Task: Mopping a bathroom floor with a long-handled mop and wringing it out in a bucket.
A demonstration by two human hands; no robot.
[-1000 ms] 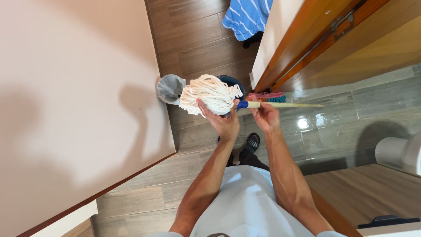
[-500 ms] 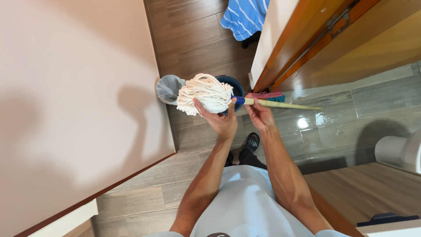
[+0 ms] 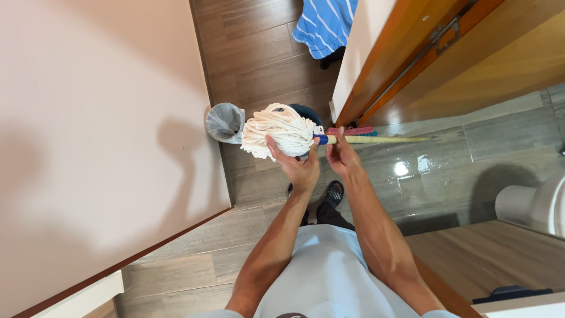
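Note:
I hold a string mop level in front of me. Its white cotton head (image 3: 278,128) points left, and my left hand (image 3: 296,164) cups it from below with the fingers curled into the strands. A blue collar (image 3: 321,139) joins the head to a pale wooden handle (image 3: 382,140) that runs to the right. My right hand (image 3: 341,156) pinches the handle just right of the collar. A dark blue bucket (image 3: 309,111) stands on the floor under the mop head, mostly hidden by it.
A small grey bin (image 3: 225,122) sits against the pale wall (image 3: 100,118) on the left. A pink and teal brush (image 3: 353,131) lies by the wooden door (image 3: 447,53). A blue striped cloth (image 3: 326,23) hangs above. A white toilet (image 3: 538,206) is at the right, on wet grey tiles (image 3: 441,159).
My right hand has slid left along the handle towards the blue collar. The mop head has stayed in my left hand, with only a slight shift of the view.

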